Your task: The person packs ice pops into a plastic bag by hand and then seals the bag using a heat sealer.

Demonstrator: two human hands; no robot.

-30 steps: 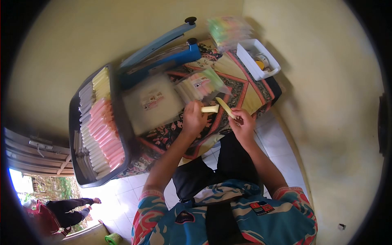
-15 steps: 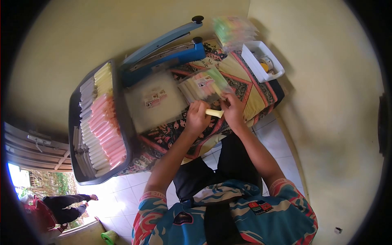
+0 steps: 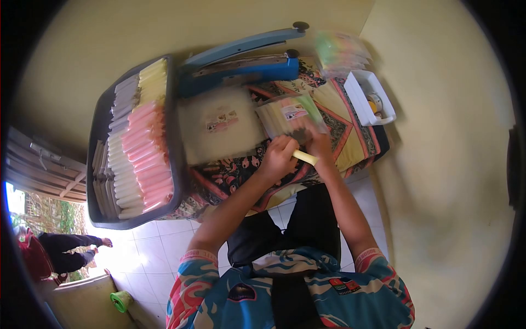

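Note:
A pale yellow stick-shaped packet [image 3: 304, 157] is gripped in my left hand [image 3: 280, 158], its end sticking out to the right. My right hand [image 3: 319, 145] is at the lower right edge of a clear bag of coloured sticks [image 3: 289, 114]; its fingers look bent, but they are blurred and partly hidden. Left of that bag lies a stack of clear bags with a printed label [image 3: 219, 126]. A dark tub [image 3: 176, 181] at the left holds rows of grey, yellow, pink and white sticks.
A blue sealer [image 3: 241, 74] with its arm raised stands at the back of the cloth-covered table [image 3: 350, 148]. Filled bags [image 3: 341, 53] and a white box [image 3: 359, 101] with small items are at the back right. Another person [image 3: 60, 249] is at the far lower left.
The view has shifted, so the table items appear further right. My left hand still holds the yellow packet, and my right hand has moved against the edge of the filled bag.

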